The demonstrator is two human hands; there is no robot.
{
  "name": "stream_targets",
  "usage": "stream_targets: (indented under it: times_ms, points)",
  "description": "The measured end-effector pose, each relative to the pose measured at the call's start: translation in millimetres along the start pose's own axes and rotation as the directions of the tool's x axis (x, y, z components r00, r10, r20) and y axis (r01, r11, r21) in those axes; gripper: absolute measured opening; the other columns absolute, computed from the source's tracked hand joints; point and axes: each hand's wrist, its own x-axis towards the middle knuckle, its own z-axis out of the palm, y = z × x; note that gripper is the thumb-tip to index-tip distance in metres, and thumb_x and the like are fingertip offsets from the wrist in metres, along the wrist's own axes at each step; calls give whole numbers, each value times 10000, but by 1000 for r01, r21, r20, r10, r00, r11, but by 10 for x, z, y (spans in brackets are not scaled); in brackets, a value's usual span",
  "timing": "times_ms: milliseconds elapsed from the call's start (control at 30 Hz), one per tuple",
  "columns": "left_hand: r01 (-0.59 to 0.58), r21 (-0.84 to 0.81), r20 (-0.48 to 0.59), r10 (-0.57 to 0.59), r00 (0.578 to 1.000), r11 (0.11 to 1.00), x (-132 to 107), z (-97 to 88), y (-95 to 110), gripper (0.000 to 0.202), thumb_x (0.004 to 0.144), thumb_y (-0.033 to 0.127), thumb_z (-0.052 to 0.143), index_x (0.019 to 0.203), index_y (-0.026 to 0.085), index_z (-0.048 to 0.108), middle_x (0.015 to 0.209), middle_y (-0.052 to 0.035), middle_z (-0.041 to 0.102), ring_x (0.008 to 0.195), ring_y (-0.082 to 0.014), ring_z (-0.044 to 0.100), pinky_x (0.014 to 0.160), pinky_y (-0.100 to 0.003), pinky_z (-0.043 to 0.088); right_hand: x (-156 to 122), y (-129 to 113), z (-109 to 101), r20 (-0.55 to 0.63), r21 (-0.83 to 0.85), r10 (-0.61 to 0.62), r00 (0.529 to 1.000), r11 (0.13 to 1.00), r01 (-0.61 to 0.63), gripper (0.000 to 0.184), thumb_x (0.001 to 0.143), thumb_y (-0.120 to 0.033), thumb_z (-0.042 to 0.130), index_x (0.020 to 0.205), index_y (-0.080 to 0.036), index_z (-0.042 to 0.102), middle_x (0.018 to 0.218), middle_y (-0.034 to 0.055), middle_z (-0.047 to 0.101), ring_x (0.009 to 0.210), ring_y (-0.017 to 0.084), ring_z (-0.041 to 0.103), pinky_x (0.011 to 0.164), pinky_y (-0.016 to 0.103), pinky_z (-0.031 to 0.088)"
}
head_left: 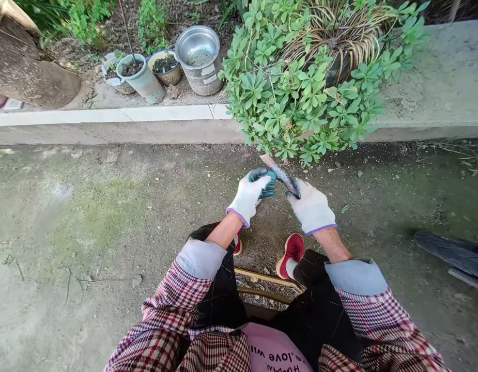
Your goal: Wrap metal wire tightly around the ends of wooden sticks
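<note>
Brush-like tool (280, 173) is projecting forward-left from the right hand (307, 202), which is gripping its near end; left hand (252, 192) is curving half-open alongside, contact unclear.

Tool (283, 176): lower end was hidden in right hand (307, 202). Left shoe (237, 246): mostly covered. Trunk (29, 75): was cropped at left.

A slim, straight tool (279, 173), tan at its far-left end, silvery along the middle, slants toward the near right, its darker end held in right-hand fingers (296, 188).
</note>
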Motion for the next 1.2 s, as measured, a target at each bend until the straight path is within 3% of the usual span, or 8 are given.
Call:
stream_targets:
  times_ms: [133,233,333,500,733,833,1033,1200]
  points:
    - [-100,14,-11,100,995,995,-48,9,-51,308,720,141,799,979,180,637,912,-8,727,792,-127,671,782,-278,600,-258,-228,-74,-9,43,-139,990,989,140,506,997,-354,585,1469,-176,629,1301,164,747,1004,311,750,798,369,555]
    - [-141,40,21,140,990,989,-119,-38,13,303,703,170,766,970,187,622,847,18,675,753,-126,630,780,-299,600,-509,-280,-231,-143,140,-263,954,949,283,397,1068,-340,485,1388,-228,691,1283,124,755,1060,285,745,891,362,576]
    - [-215,98,137,201,970,972,-257,-64,97,354,659,181,755,991,184,631,828,32,651,714,-113,586,746,-286,589,-673,-274,-385,-288,144,-261,921,939,311,421,1063,-297,468,1428,-288,678,1396,95,718,1120,292,742,959,385,592]
    - [-244,146,307,191,932,959,-529,-50,131,465,619,227,758,1069,183,649,847,19,683,696,-115,595,680,-260,554,-640,-244,-418,-247,165,-217,945,951,261,587,959,-225,544,1545,-239,580,1526,119,647,1120,327,744,933,427,617]
    - [-122,65,511,72,856,990,-688,-157,210,778,629,281,777,1383,205,599,818,34,676,590,-103,590,576,-250,517,-690,-53,-537,-308,263,-221,925,915,306,292,984,-255,528,1110,-236,790,1149,87,793,1027,276,740,936,414,596]
    - [-136,116,462,68,884,984,-714,-140,244,709,620,276,780,1310,219,631,826,38,664,569,-86,553,539,-235,496,-743,10,-611,-364,400,-122,923,875,273,258,939,-255,570,1061,-247,798,1092,87,794,1005,297,732,952,480,603]
    - [-139,173,332,75,940,975,-728,-92,266,385,599,254,774,950,186,630,811,31,664,537,-66,531,494,-229,477,-811,10,-620,-310,797,115,944,573,192,172,911,-321,670,1008,-243,789,1007,86,787,871,276,734,747,439,641]
    - [-114,124,313,70,947,986,-780,-138,310,315,617,257,777,873,190,606,671,80,582,445,-45,463,435,-217,436,-811,19,-605,-313,783,-29,949,558,275,207,864,-291,739,1059,-282,807,1030,39,801,913,266,764,826,432,646]
